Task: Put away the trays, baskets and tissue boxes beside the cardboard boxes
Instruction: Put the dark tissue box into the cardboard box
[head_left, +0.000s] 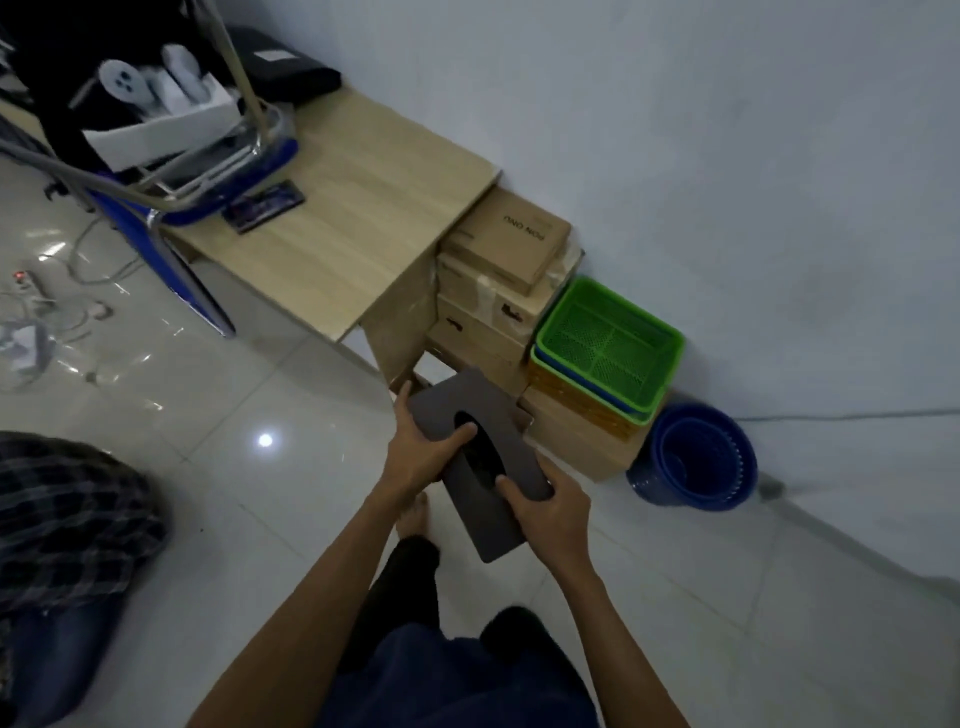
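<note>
I carry a dark grey tissue box (467, 410) with an oval slot on top, held above the floor in front of me. My left hand (421, 452) grips its left side with the thumb on top near the slot. My right hand (548, 514) grips its near right edge. Stacked cardboard boxes (506, 241) stand against the wall beside a wooden desk. To their right, a green tray (608, 343) is nested on blue and orange trays on top of a low box (582, 441). Round blue baskets (696, 457) stand nested on the floor further right.
The wooden desk (353, 218) carries an upturned blue chair (208, 171), a white box and dark bags. Cables and a power strip (26, 280) lie on the tiled floor at left. A person in a plaid shirt (67, 519) is at the lower left. A white wall runs behind.
</note>
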